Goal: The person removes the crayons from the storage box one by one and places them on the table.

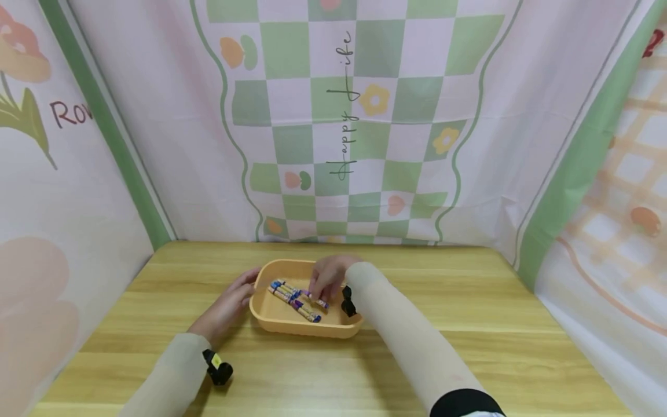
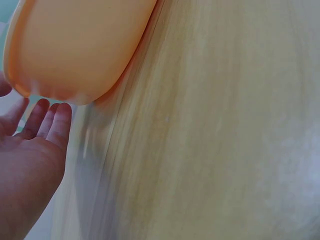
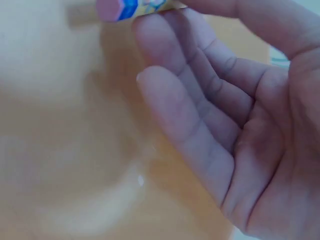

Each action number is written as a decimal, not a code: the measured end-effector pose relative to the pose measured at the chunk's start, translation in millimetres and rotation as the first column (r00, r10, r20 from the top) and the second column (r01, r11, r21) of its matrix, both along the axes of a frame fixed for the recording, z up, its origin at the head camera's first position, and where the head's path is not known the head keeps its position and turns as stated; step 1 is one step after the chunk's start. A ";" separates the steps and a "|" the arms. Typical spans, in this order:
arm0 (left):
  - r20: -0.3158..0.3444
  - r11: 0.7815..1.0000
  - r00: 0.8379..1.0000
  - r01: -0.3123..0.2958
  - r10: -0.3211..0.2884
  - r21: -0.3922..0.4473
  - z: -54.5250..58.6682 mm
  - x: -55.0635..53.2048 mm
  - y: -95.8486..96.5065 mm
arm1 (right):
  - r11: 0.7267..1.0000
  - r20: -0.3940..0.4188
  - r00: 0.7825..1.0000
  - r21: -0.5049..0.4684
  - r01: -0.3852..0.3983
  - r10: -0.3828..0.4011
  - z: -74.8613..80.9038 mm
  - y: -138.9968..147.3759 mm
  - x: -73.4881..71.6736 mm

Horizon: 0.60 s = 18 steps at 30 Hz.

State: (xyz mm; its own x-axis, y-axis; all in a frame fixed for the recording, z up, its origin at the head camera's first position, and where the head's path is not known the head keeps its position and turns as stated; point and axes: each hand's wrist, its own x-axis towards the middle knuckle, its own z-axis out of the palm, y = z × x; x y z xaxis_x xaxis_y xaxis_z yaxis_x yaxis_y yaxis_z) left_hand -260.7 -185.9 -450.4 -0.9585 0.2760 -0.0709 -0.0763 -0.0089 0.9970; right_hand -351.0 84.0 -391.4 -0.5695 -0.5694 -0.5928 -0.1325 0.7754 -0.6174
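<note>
An orange plastic basket (image 1: 307, 329) with rounded corners sits on the wooden table. Several paper-wrapped crayons (image 1: 285, 295), with blue and purple ends, lie on its floor towards the left and middle. My right hand (image 1: 332, 275) reaches over the far right rim and pinches a crayon (image 3: 142, 9) between thumb and fingertips. In the right wrist view this crayon shows a pink end and a blue band. At the basket's left end, my left hand (image 2: 35, 155) has its fingers extended, the fingertips right at the outer wall.
The wooden table (image 1: 432, 359) stretches out in front and to the right of the basket. Behind it hangs a green and white checked curtain (image 1: 333, 116), and printed cloth (image 1: 68, 220) closes in the left side. Small black cameras (image 1: 217, 369) sit on both wrists.
</note>
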 end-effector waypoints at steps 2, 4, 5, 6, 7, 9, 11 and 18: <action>0.003 1.000 1.000 -0.002 0.002 0.010 0.1 -0.3 1.3 | 1.000 0.000 1.000 -0.004 -0.015 0.015 4.4 5.6 -4.8; 0.007 1.000 1.000 -0.005 0.005 0.017 0.0 -0.3 1.7 | 0.999 -0.009 0.999 -0.003 -0.032 0.032 10.9 11.5 -8.1; 0.007 1.000 1.000 -0.006 0.005 0.018 -0.2 -0.2 1.4 | 0.999 -0.015 0.999 -0.006 -0.038 0.038 14.9 14.6 -9.0; 0.009 1.000 1.000 -0.010 0.010 0.018 -0.4 -0.3 1.5 | 0.999 -0.030 0.999 -0.007 -0.042 0.042 19.6 18.1 -9.5; 0.012 1.000 1.000 -0.013 0.013 0.021 -0.9 -0.8 1.3 | 0.999 -0.045 0.998 -0.001 -0.039 0.039 24.5 21.6 -9.8; 0.018 1.000 1.000 -0.019 0.018 0.020 -1.7 -1.4 1.1 | 1.000 -0.080 0.997 -0.015 -0.011 0.010 31.0 30.0 -11.4; 0.026 0.999 0.999 -0.028 0.027 0.023 -2.4 -2.0 1.0 | 1.000 -0.101 0.995 -0.028 0.007 -0.010 37.5 38.8 -12.7; 0.028 0.999 0.999 -0.033 0.033 0.017 -2.2 -2.5 0.8 | 1.000 -0.179 0.984 -0.025 0.019 -0.023 58.0 78.8 -12.1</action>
